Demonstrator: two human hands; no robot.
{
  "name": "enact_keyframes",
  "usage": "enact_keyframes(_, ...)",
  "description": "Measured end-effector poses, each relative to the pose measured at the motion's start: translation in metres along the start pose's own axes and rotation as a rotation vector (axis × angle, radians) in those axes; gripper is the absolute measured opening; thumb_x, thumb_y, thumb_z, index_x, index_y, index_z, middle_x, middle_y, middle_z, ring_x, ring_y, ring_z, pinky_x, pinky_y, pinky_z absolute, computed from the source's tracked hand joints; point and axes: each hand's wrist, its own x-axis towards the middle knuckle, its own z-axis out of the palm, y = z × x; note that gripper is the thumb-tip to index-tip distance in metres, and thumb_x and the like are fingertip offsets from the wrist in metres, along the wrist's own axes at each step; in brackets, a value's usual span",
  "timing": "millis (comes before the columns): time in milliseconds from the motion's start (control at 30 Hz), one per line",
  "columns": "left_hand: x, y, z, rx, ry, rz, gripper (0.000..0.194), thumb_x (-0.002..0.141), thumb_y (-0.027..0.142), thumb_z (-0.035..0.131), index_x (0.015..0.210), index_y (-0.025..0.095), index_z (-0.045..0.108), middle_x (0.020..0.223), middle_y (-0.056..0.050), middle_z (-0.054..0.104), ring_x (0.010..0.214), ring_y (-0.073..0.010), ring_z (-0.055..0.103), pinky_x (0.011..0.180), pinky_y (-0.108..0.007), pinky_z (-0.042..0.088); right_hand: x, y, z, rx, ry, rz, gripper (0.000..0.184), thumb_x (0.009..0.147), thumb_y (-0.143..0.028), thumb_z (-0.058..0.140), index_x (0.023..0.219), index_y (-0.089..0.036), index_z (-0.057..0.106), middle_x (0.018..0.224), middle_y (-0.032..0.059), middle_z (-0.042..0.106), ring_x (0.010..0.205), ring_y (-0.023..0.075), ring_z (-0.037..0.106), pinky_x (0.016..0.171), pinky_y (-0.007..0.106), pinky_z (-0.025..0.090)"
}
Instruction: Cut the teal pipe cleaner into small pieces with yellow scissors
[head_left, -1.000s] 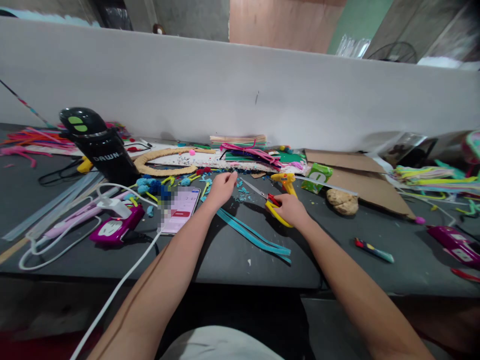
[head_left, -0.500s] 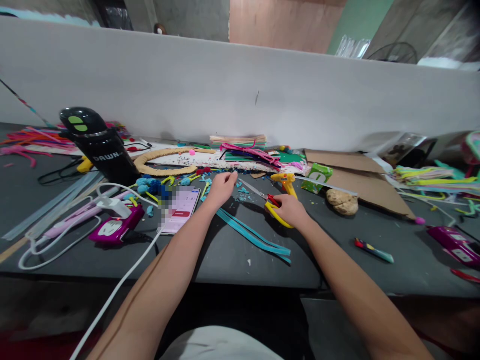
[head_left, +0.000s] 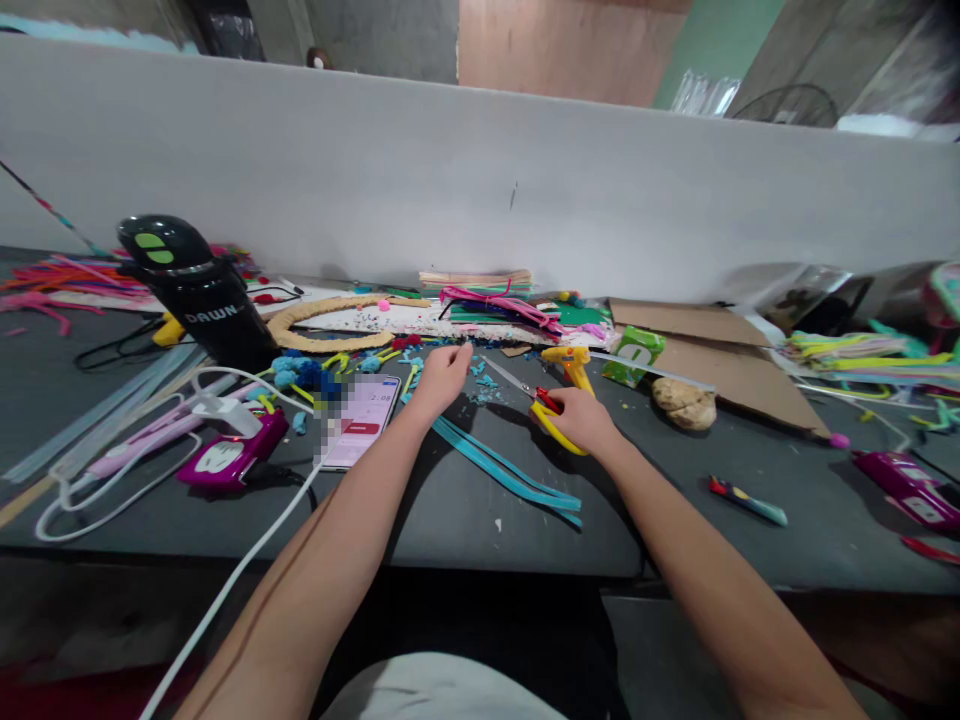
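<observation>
Scissors, one pair, occupy the right hand near one glue gun.

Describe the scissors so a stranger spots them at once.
At the dark table, find the right hand. It grips the red-and-yellow scissors, blades pointing toward the left hand. Unlike the yellow glue gun beyond, they have metal blades.
</observation>
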Motion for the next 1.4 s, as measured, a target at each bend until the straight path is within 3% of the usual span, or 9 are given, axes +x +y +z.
enact_keyframes(1400, -0.0008, 0.0010, -0.0003, -0.035, -0.035, -0.005, 0.049, 0.088, 0.055, 0.045, 0.054, 0.018, 0.042, 0.046, 0.003, 0.037, 0.049, -0.0101, 0.035, 0.052, -0.026, 0.026, 0.0008, 0.0002, 0.0002, -0.032, 0.004, 0.018, 0.035, 0.079, -0.055, 0.055, 0.077, -0.023, 0.069, 0.078, 0.0030, 0.068, 0.069, 0.0160, 0.055, 0.052, 0.025, 0.027)
